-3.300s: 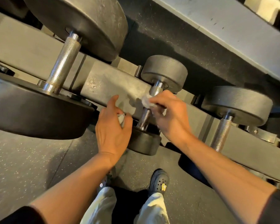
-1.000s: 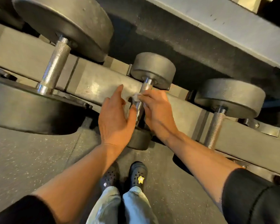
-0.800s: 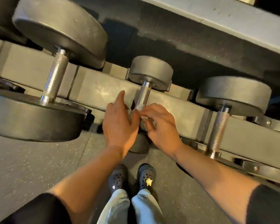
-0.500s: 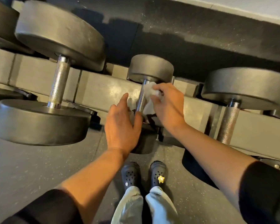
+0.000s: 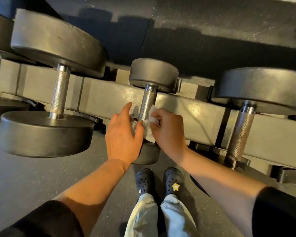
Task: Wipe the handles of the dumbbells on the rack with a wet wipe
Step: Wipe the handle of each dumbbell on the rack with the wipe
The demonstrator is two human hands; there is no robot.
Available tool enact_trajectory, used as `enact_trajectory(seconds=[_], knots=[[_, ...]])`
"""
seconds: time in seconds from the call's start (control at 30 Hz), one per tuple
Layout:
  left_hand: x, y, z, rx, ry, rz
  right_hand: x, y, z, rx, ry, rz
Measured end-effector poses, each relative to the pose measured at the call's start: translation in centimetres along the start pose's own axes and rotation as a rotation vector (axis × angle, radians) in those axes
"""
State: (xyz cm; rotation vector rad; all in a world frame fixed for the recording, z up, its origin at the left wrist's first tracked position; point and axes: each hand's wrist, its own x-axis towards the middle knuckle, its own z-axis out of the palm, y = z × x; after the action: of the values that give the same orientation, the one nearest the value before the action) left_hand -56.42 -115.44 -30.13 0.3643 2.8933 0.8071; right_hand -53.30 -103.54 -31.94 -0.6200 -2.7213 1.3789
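Right hand (image 5: pixel 167 130) pinches a white wipe (image 5: pixel 148 130) against a dumbbell handle (image 5: pixel 147 104); left hand (image 5: pixel 122 135), fingers relaxed, rests alongside.

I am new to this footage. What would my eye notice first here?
First, the two hands at centre: the right hand pinches a white wet wipe around the knurled handle of the small middle dumbbell, the left hand beside it. Next, the large dumbbell at left on the grey rack.
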Motion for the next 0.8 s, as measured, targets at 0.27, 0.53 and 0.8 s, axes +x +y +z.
enact_trajectory(seconds=[0.27,0.53,0.8], knots=[[0.0,-0.1,0.1,0.014,0.005,-0.031,2.3,-0.2,-1.0,0.039,0.107,0.118],[-0.1,-0.1,0.2,0.025,0.036,-0.034,-0.2,-0.2,-0.5,0.149,-0.011,0.051],[0.7,-0.4,-2.9,-0.033,0.115,-0.006,2.6,-4.5,-1.6,0.195,0.099,-0.072]])
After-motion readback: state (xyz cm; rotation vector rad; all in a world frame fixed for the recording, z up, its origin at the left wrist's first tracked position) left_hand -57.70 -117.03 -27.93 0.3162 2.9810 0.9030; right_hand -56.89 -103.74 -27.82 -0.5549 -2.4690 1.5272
